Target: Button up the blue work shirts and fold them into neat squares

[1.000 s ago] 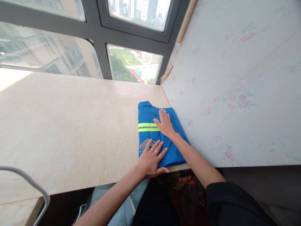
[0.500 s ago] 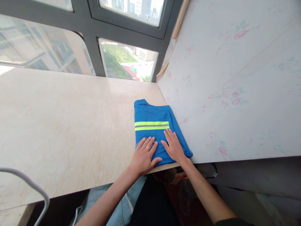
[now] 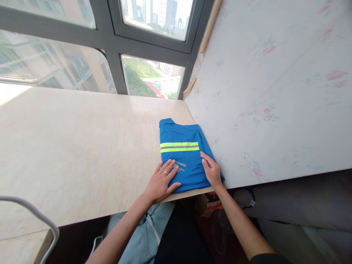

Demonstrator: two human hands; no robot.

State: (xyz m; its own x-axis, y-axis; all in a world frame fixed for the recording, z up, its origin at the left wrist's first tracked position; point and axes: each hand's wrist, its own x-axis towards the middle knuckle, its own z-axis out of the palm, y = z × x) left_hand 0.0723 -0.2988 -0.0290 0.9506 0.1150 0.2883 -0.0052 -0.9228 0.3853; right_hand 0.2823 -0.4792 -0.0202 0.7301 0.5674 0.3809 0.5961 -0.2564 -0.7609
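A blue shirt or jacket [image 3: 189, 174], folded into a flat bundle, lies at the front edge of the ledge against the wall. A yellow-green band with a grey middle stripe crosses it, and small grey markings show below. My left hand [image 3: 161, 181], with a ring on one finger, rests palm down with spread fingers on the garment's lower left part. On its right side is my right hand [image 3: 211, 170], tipped on edge, fingers stretched forward and close together, the thumb near the index finger. Nothing shows in its grasp; its far fingers are hidden.
The pale stone-patterned ledge [image 3: 82, 146] extends left to the grey-framed window [image 3: 110, 47]. A flowered wall panel [image 3: 261, 91] borders the garment on the right. At lower left a grey curved tube [image 3: 35, 214] rises beside the ledge's front edge. Dark clutter lies below.
My left hand has slid left, uncovering more of the grey markings. My right hand has turned from palm down onto its edge and shifted slightly right. The view has tilted a little.
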